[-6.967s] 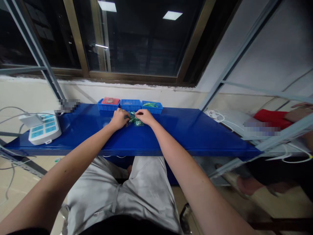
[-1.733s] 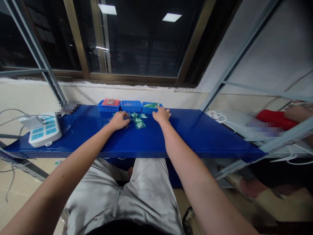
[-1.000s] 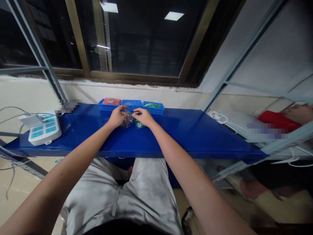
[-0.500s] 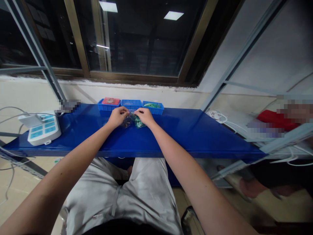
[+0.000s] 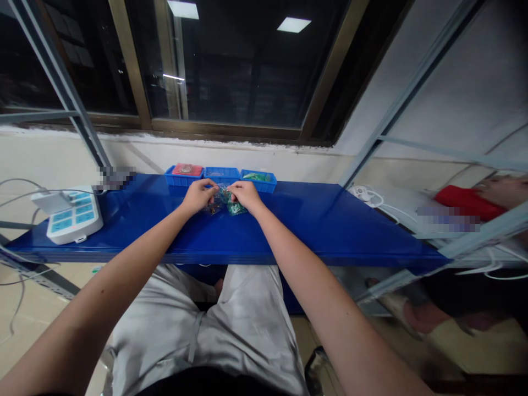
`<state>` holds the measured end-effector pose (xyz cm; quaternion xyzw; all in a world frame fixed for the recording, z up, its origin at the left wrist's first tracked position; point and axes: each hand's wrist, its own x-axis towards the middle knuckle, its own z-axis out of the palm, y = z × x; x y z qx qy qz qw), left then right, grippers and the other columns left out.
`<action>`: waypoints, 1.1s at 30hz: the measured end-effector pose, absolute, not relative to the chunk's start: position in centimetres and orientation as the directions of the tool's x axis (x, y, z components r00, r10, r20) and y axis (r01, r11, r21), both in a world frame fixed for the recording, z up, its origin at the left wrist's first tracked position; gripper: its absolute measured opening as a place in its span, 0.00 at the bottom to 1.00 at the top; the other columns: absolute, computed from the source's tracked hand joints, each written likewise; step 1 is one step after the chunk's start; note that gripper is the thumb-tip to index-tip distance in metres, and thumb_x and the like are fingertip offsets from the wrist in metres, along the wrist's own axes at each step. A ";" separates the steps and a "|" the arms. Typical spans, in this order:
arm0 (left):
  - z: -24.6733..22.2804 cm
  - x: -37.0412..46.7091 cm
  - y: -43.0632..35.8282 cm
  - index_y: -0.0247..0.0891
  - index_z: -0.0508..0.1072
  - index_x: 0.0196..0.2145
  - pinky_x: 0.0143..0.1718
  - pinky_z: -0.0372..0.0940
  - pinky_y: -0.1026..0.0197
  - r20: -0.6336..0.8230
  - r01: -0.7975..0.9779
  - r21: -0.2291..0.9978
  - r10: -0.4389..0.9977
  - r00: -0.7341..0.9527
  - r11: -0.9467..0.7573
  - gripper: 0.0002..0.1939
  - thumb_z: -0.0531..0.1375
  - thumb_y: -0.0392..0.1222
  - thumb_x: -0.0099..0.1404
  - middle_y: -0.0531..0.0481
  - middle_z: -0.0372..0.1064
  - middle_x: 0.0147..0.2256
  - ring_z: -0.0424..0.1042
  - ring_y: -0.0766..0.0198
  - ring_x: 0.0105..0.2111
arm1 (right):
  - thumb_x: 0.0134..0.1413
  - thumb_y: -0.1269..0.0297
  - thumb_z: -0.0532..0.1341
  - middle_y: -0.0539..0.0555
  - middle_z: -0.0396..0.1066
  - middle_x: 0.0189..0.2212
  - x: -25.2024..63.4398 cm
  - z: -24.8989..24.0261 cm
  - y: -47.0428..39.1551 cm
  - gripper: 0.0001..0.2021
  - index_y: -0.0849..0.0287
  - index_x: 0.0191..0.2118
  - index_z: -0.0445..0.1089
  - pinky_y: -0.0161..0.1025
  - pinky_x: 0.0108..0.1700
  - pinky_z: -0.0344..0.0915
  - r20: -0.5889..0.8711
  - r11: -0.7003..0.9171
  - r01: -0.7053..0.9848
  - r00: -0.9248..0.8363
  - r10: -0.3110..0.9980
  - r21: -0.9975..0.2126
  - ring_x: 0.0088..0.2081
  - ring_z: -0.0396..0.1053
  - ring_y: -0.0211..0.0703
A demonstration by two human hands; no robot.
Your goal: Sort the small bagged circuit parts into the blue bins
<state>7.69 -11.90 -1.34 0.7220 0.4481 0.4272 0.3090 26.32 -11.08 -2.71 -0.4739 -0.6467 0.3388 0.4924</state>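
Observation:
My left hand (image 5: 199, 197) is closed, its fingertips pinched at the top of a clear plastic bag (image 5: 214, 207) of small brownish pieces. My right hand (image 5: 247, 197) is closed in the same way, at the top of clear plastic (image 5: 235, 209) with small green pieces showing through. Both hands stay close together over the blue table (image 5: 301, 225). Whether the brown and green pieces sit in one bag or two, I cannot tell.
Behind my hands stand a blue bin with a red packet (image 5: 187, 169), a middle blue bin (image 5: 221, 175) and a blue bin with green pieces (image 5: 258, 177). A white power strip (image 5: 76, 217) lies at the left. Another person's arm (image 5: 503, 192) shows at far right.
My hands keep almost the same place and pinch, with the right fingers shifted slightly. At far right, the other person's arm and feet have moved a little.

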 end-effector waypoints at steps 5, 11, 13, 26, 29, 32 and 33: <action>-1.3 7.9 -12.0 0.37 0.72 0.38 0.19 0.59 0.63 0.280 0.305 0.885 0.925 0.259 -0.353 0.09 0.60 0.46 0.64 0.48 0.75 0.27 0.66 0.67 0.15 | 0.55 0.66 0.62 0.50 0.71 0.17 26.0 -2.5 -11.3 0.09 0.59 0.24 0.69 0.34 0.22 0.62 0.207 0.218 0.174 -0.079 0.975 -0.960 0.18 0.67 0.38; -1.3 8.0 -12.1 0.36 0.75 0.37 0.19 0.59 0.64 0.275 0.284 0.893 0.923 0.268 -0.348 0.12 0.61 0.48 0.64 0.47 0.75 0.25 0.70 0.64 0.18 | 0.58 0.58 0.63 0.55 0.75 0.24 26.0 -2.4 -11.1 0.12 0.59 0.28 0.70 0.35 0.21 0.66 0.150 0.155 0.050 -0.088 0.985 -0.987 0.24 0.74 0.44; -1.2 7.9 -12.1 0.35 0.76 0.36 0.19 0.59 0.63 0.280 0.318 0.877 0.921 0.271 -0.360 0.13 0.61 0.49 0.63 0.49 0.72 0.20 0.67 0.66 0.16 | 0.58 0.55 0.63 0.55 0.74 0.24 26.0 -2.5 -11.0 0.14 0.60 0.28 0.71 0.35 0.21 0.66 0.178 0.181 0.029 -0.087 0.980 -0.983 0.25 0.74 0.43; -1.6 8.1 -11.6 0.34 0.74 0.32 0.21 0.60 0.65 0.333 0.315 0.865 0.916 0.224 -0.391 0.03 0.64 0.36 0.58 0.52 0.68 0.20 0.66 0.67 0.19 | 0.48 0.72 0.63 0.47 0.69 0.19 25.9 -2.5 -11.3 0.03 0.59 0.28 0.70 0.34 0.23 0.64 0.356 0.363 0.215 -0.069 0.932 -0.907 0.19 0.65 0.36; -1.7 8.1 -11.5 0.34 0.74 0.32 0.21 0.61 0.65 0.319 0.294 0.879 0.921 0.225 -0.376 0.02 0.63 0.34 0.59 0.53 0.68 0.19 0.67 0.67 0.19 | 0.49 0.74 0.63 0.47 0.69 0.19 25.9 -2.4 -11.4 0.03 0.60 0.28 0.70 0.32 0.22 0.63 0.341 0.347 0.227 -0.067 0.938 -0.910 0.18 0.65 0.34; -1.8 8.1 -11.4 0.33 0.74 0.33 0.22 0.63 0.65 0.297 0.271 0.895 0.926 0.231 -0.355 0.02 0.62 0.32 0.60 0.53 0.69 0.19 0.67 0.68 0.18 | 0.49 0.74 0.63 0.46 0.69 0.19 25.9 -2.4 -11.3 0.03 0.60 0.28 0.70 0.30 0.22 0.63 0.333 0.337 0.235 -0.060 0.941 -0.912 0.18 0.64 0.33; -1.9 8.1 -11.3 0.33 0.75 0.33 0.23 0.63 0.64 0.291 0.262 0.900 0.929 0.231 -0.347 0.02 0.62 0.31 0.60 0.52 0.69 0.19 0.68 0.68 0.18 | 0.49 0.74 0.63 0.46 0.69 0.19 25.9 -2.5 -11.3 0.03 0.60 0.28 0.70 0.30 0.22 0.62 0.332 0.335 0.237 -0.057 0.942 -0.912 0.18 0.64 0.32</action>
